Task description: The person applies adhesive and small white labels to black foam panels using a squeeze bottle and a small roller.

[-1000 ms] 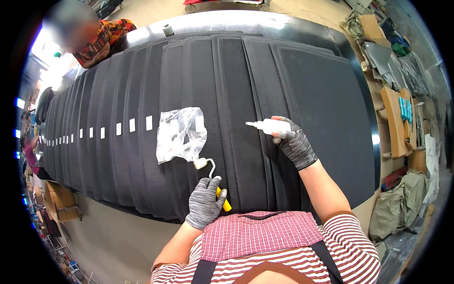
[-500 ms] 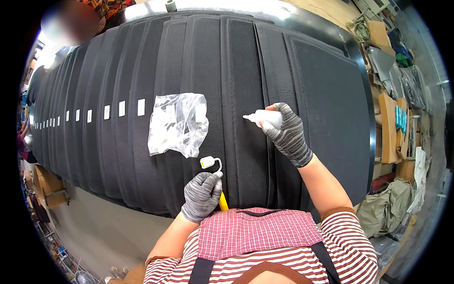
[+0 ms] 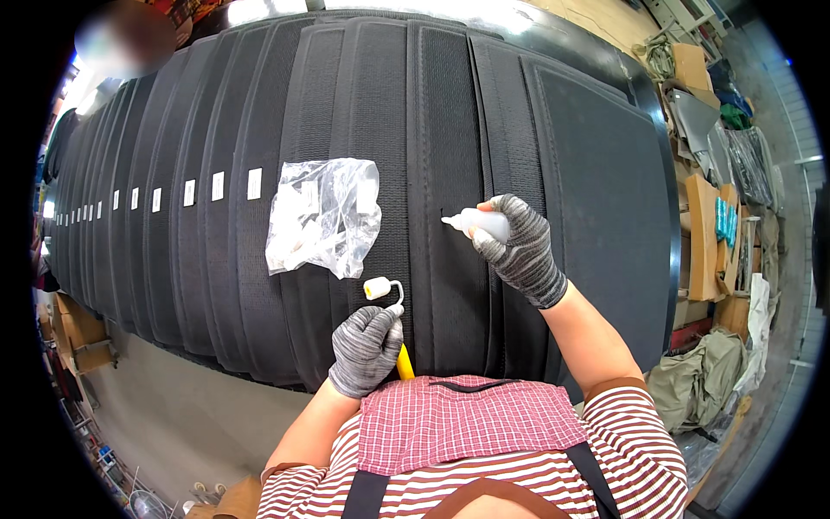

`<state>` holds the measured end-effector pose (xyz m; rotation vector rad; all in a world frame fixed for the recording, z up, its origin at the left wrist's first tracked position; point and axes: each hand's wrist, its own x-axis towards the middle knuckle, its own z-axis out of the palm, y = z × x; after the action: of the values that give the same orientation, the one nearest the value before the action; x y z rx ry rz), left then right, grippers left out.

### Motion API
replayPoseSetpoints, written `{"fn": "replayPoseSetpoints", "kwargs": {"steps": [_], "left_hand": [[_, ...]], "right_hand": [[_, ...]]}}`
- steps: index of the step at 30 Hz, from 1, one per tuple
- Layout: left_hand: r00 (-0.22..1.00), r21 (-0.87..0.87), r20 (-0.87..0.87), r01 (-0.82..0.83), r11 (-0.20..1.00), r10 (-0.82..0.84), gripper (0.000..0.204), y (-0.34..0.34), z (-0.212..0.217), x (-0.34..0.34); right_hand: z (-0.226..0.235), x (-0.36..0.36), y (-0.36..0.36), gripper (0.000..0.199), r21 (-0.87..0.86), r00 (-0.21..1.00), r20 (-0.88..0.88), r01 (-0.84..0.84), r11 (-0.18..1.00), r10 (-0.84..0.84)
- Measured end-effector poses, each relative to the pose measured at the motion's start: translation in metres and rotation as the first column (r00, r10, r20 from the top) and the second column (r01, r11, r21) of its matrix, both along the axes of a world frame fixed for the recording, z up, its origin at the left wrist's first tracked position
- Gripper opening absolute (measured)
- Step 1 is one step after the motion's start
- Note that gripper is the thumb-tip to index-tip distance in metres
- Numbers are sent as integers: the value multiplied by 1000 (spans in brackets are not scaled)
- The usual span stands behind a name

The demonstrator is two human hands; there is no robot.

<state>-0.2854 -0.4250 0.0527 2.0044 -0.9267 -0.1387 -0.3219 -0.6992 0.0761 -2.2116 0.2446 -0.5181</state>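
My right hand (image 3: 521, 251), in a grey fingerless-tipped glove, grips a white squeeze bottle (image 3: 489, 225) lying nearly level. Its narrow nozzle points left, close over a black padded panel (image 3: 450, 130); whether the tip touches cannot be told. A small dark mark shows beside the tip. In my gloved left hand (image 3: 367, 348), the fingers close round a small paint roller (image 3: 378, 288) near its bent wire neck. The roller has a white sleeve and a yellow handle pointing toward me. Beyond it, a clear plastic bag (image 3: 324, 216) with white labels lies on the panels.
Overlapping black panels stretch far to the left, several bearing a white label (image 3: 254, 183). A smooth black panel (image 3: 605, 199) lies to the right. Cardboard pieces (image 3: 705, 233) and a crumpled olive cloth (image 3: 696, 378) sit beyond the right edge. Another person is at the far left.
The view has shifted slightly. My right hand has brought the bottle's nozzle a little nearer to me, and a small dark mark now shows by its tip. My left hand keeps hold of the roller.
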Motion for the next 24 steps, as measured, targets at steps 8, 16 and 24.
{"fn": "replayPoseSetpoints", "kwargs": {"steps": [8, 16, 24], "left_hand": [[1000, 6, -14, -21, 1000, 21, 19, 3, -5, -1], [1000, -33, 6, -12, 999, 13, 18, 1, -4, -1], [1000, -30, 16, -11, 999, 12, 19, 1, -5, -1]], "right_hand": [[3, -18, 7, 33, -38, 998, -41, -38, 999, 37], [-2, 1, 1, 32, -100, 994, 104, 37, 994, -26], [-1, 8, -3, 28, -105, 998, 36, 56, 993, -53]]}}
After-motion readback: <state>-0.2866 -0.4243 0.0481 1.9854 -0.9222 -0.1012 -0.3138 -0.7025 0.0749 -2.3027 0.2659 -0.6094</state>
